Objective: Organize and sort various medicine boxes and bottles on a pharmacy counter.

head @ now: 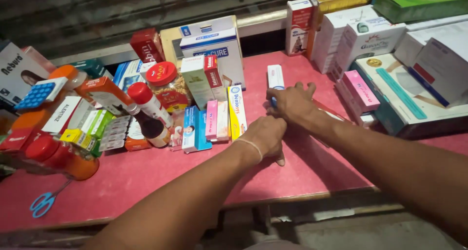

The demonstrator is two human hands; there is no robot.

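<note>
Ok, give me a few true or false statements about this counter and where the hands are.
1. Both hands rest on a green counter. False: the counter is pinkish red.
2. Blue-handled scissors lie near the counter's front left edge. True.
3. The right hand lies over a white and blue box. True, its fingers cover the box's near end.
4. The left hand holds the dark bottle with the red cap. False: that bottle lies apart, to the left of the hand.
5. The left wrist wears a thin pale band. True.
</note>
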